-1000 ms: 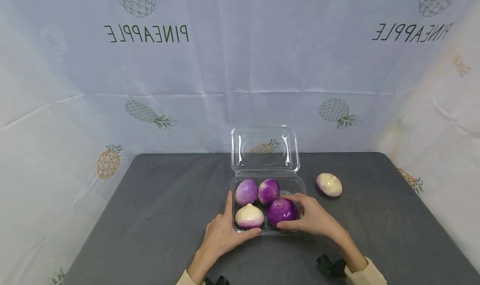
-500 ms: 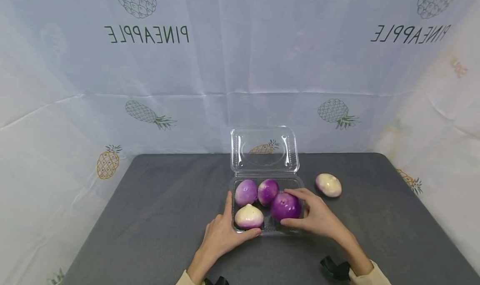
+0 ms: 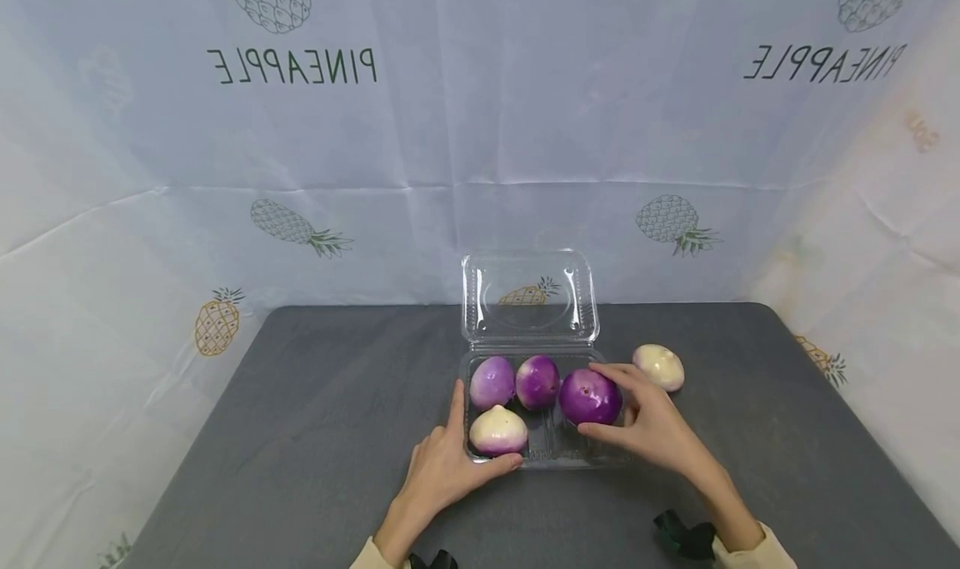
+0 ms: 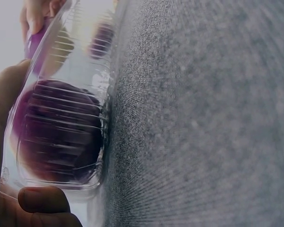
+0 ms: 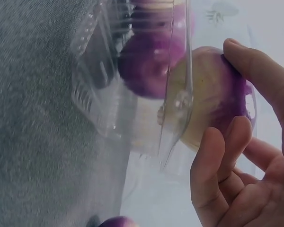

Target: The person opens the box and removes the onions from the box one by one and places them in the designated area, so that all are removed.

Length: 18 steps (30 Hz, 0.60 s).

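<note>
A clear plastic box (image 3: 547, 464) stands with its lid (image 3: 531, 298) raised at the back. Inside lie a lilac bulb (image 3: 492, 383), a purple bulb (image 3: 537, 382) and a cream-and-purple one (image 3: 498, 431). My left hand (image 3: 442, 469) rests against the box's left and front edges, thumb and forefinger spread. Over the box's right side, my right hand (image 3: 656, 423) grips another purple bulb (image 3: 590, 397) between thumb and fingers. In the right wrist view that bulb (image 5: 203, 90), pale underneath, is at the box's rim; whether it touches the box I cannot tell.
A cream bulb (image 3: 659, 366) lies on the grey table (image 3: 322, 419), just behind my right hand and to the right of the box. Behind the table hangs a pale cloth (image 3: 525, 119) with pineapple prints.
My right hand has moved right and back, carrying the purple bulb from the box's front right part to its right edge. The left hand has stayed in place.
</note>
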Available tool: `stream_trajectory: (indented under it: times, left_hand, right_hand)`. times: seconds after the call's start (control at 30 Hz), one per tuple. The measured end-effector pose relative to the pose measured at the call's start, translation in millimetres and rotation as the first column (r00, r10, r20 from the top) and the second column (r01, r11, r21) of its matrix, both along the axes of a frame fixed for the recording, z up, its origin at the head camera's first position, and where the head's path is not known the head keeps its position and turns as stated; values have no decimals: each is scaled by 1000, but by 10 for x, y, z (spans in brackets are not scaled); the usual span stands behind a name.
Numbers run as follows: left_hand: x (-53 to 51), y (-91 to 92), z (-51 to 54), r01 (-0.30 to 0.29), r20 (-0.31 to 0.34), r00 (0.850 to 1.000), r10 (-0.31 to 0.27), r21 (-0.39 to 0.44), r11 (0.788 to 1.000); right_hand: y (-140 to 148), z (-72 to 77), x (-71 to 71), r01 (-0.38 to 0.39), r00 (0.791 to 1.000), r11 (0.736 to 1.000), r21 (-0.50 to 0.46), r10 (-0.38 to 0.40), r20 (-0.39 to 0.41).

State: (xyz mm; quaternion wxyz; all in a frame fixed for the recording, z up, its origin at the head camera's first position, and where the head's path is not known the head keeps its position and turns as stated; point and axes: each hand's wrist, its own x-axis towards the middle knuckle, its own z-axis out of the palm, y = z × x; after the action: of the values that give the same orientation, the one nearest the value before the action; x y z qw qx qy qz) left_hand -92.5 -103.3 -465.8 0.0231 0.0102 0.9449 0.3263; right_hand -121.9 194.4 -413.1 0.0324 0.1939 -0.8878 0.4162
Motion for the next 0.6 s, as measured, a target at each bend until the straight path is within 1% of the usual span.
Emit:
stream_trajectory:
  times: [0.27,0.4,0.6]
  left_hand:
    - [0,7,6,2,0,1000,-2,2,1000]
    - [3,9,6,3,-2,1000,-3,0,1000]
    - [4,6,7,2,-7,1000,-2,-11,1000]
  right_hand:
    - [124,9,-34,57,998,998,2,-57,-31]
    - [184,15,-40,99,993,995,2,-99,-65]
    - [267,29,-46,149,985,989,-19,-150,-81]
